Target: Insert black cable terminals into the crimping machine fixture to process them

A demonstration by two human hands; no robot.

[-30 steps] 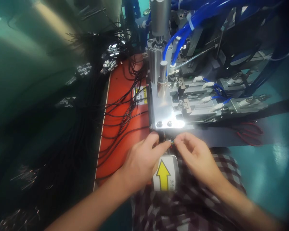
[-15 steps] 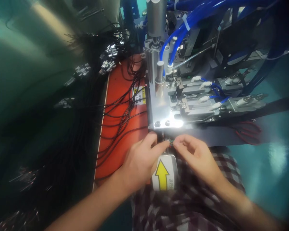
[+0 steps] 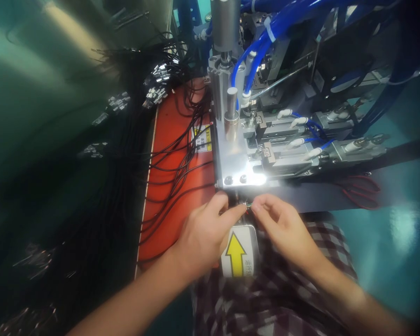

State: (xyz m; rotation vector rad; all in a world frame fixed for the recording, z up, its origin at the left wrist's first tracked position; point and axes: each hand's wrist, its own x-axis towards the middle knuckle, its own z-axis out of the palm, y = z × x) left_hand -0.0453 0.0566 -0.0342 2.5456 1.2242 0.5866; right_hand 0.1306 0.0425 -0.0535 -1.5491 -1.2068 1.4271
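Note:
Just in front of the machine's shiny metal block [image 3: 236, 163], both hands meet over a narrow track. The thumb of my left hand [image 3: 205, 231] presses at the stripped end of a black cable, most of which is hidden under the hand. Fine coloured wires [image 3: 248, 205] fan out from that end, one reddish and one greenish. My right hand [image 3: 283, 221] pinches the wire tips between thumb and forefinger, its other fingers curled. Below the hands, a white label with a yellow arrow [image 3: 236, 254] points toward the machine.
Several black cables [image 3: 182, 172] cross the orange-red board [image 3: 168, 126] to the left. Bundles with silvery ends [image 3: 157, 91] hang beyond it. Cylinders with blue air hoses [image 3: 255, 60] fill the upper right. Red-handled scissors or pliers [image 3: 364, 191] lie at the right.
Almost nothing differs. My right hand has shifted very slightly left at the wire tips, and the left hand stays in place.

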